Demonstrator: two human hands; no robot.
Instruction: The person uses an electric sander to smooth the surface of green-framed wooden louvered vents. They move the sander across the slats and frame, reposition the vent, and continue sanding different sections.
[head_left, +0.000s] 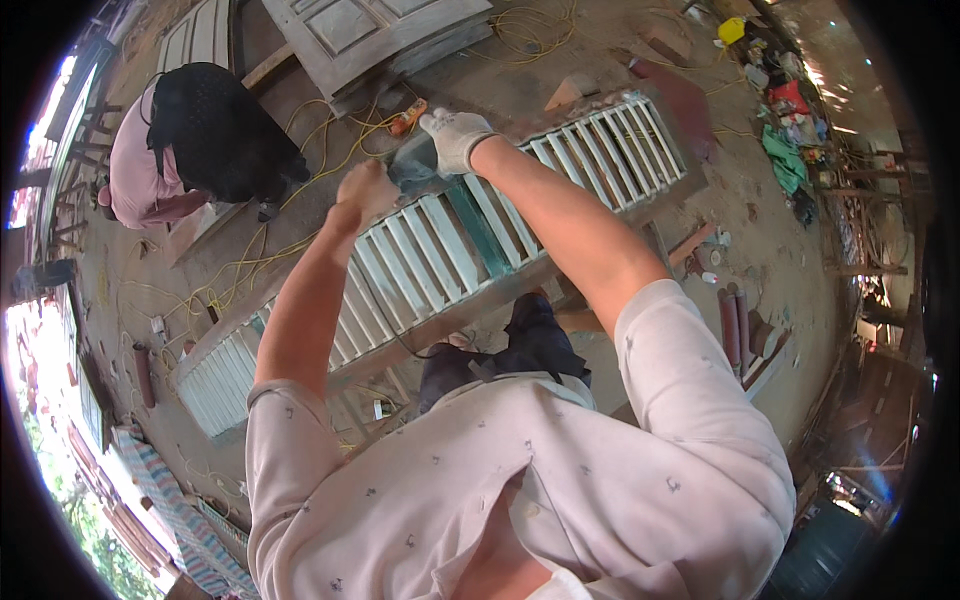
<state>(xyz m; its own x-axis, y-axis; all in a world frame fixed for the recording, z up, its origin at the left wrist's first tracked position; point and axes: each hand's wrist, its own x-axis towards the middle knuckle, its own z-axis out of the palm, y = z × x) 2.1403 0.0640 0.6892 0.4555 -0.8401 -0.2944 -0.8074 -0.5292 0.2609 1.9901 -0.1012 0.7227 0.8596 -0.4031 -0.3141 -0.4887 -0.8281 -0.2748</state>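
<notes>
A long louvred shutter point(420, 260) with white slats and a teal middle rail lies slantwise across supports below me. At its far edge, between my hands, sits a blurred grey-green tool point(411, 166). My bare left hand point(365, 190) is clenched on the tool's near left side. My right hand point(455, 135), in a white work glove, curls over its far right end. Both arms reach out over the slats. What kind of tool it is I cannot tell.
Another person in a pink top point(150, 160) crouches at the upper left. A panelled wooden door point(370, 35) lies at the top. Yellow cables point(330, 135) and an orange power tool point(408, 117) lie on the dirt floor. Clutter point(785, 110) lines the right side.
</notes>
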